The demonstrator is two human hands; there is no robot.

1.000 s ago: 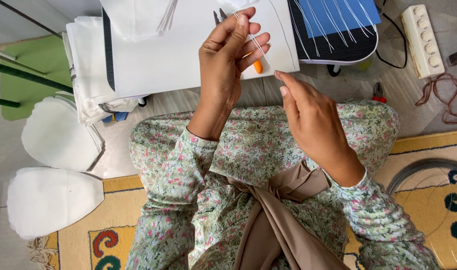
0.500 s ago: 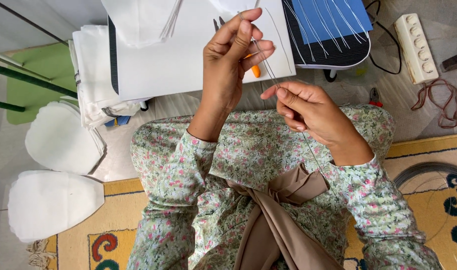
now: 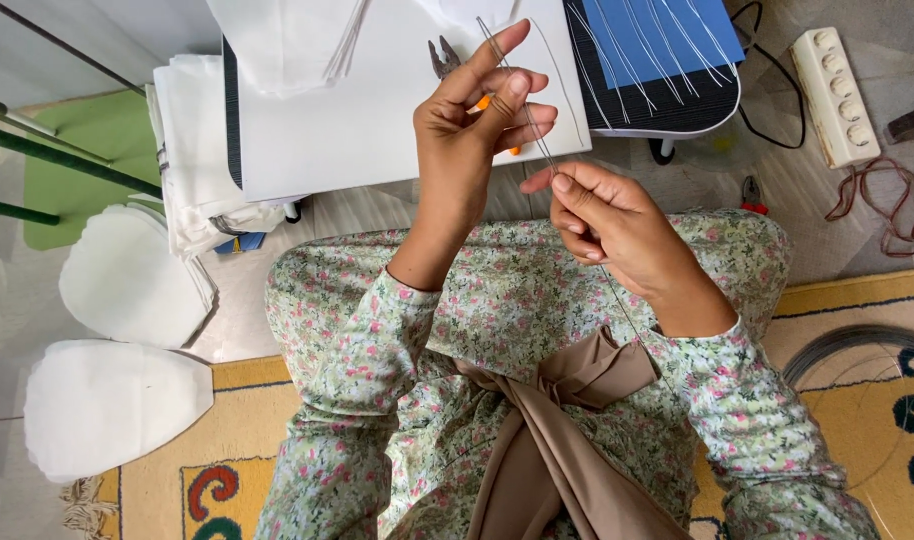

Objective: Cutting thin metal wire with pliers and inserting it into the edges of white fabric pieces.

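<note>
My left hand [image 3: 469,130] is raised over the low white work board [image 3: 357,120] and pinches a bundle of thin silver wires [image 3: 533,128] between thumb and fingers. My right hand [image 3: 607,225] sits just below and to the right, its thumb and forefinger closed on the same wires, which run on down over my flowered lap. Pliers with orange handles [image 3: 445,56] lie on the board behind my left hand, partly hidden by it.
More cut wires lie on a blue sheet [image 3: 667,35] at the back right. A white power strip [image 3: 828,92] and a coiled brown cord [image 3: 882,205] lie on the floor at right. Stacks of white petal-shaped fabric pieces [image 3: 127,275] sit at left.
My right hand slid down the wires and curled its fingers around them. My left hand shifted slightly right and its forefinger straightened.
</note>
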